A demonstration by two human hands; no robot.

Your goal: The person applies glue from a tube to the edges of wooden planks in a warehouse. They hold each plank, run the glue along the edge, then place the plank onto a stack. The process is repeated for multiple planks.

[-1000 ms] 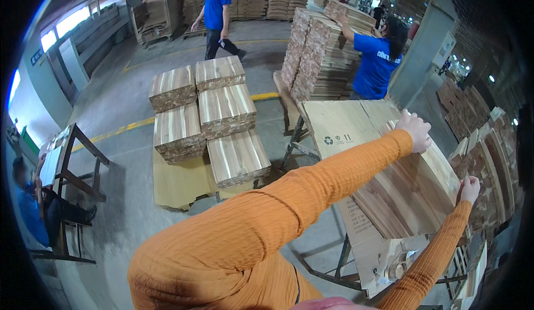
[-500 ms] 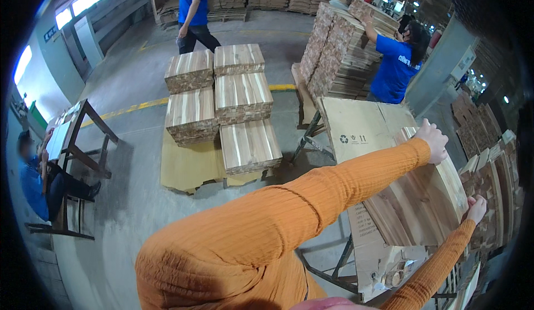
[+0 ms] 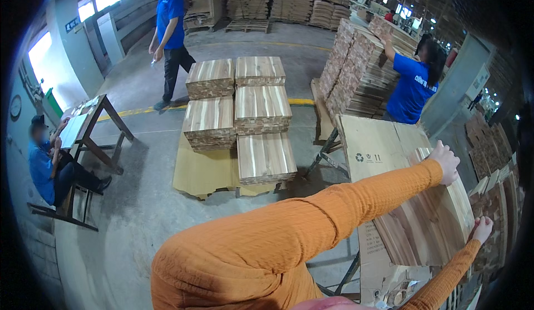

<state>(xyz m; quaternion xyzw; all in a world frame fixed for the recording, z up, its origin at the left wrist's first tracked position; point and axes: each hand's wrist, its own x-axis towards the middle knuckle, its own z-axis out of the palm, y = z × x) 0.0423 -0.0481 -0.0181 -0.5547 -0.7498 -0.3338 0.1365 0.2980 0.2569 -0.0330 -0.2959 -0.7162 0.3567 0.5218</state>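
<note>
A wide wood panel [image 3: 425,224] with brown and pale stripes lies tilted on a cardboard-covered stand in front of me, at the right. My left hand [image 3: 444,163] reaches across to the panel's far edge, its fingers curled there. Lower down, my right hand [image 3: 482,229] grips the right-hand edge, fingers bent around it. Parts of the fingers on both hands are hidden. Beneath the panel, a flattened cardboard sheet [image 3: 370,138] covers the stand [image 3: 325,153].
Stacked wood panels [image 3: 262,103] rest on cardboard on the floor. A co-worker [image 3: 411,90] handles a tall wood pile [image 3: 356,68]. Another person [image 3: 169,23] walks behind, and one sits at a table [image 3: 92,122] on the left. More wood pieces [image 3: 498,207] stand at right.
The view has shifted, so most things appear lower and farther right. The walking person has stepped left toward the yellow floor line. My hands stay at the panel's edges.
</note>
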